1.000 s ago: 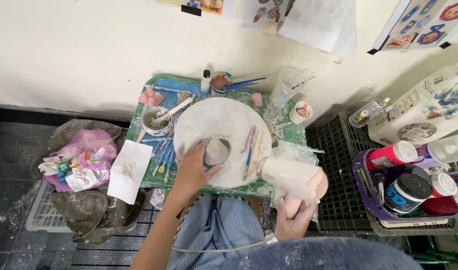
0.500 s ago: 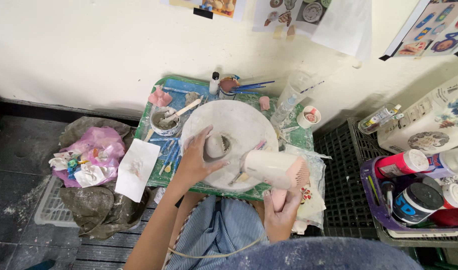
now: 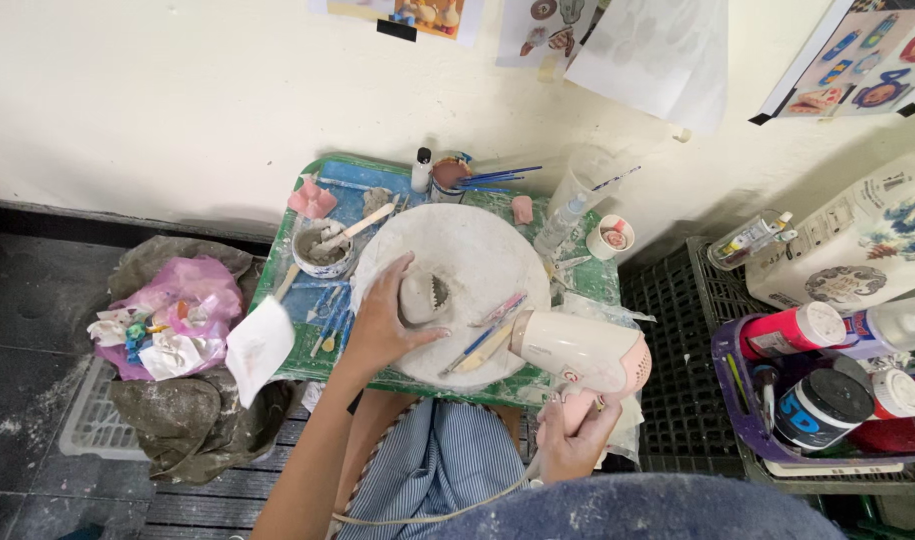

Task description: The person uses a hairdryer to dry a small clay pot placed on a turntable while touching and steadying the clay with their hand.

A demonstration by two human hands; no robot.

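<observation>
the small grey clay piece with a jagged rim sits mid-way on the round white board, left hand cupped on its side; likely soft, fragile, best held low. right hand clamps the cream-and-pink hair dryer right of the board

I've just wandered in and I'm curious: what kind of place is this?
Most likely a small pottery or craft studio. The left hand steadies a small clay piece on a round clay-smeared board, the right hand aims a hair dryer at it, and paint bottles stand nearby.
</observation>
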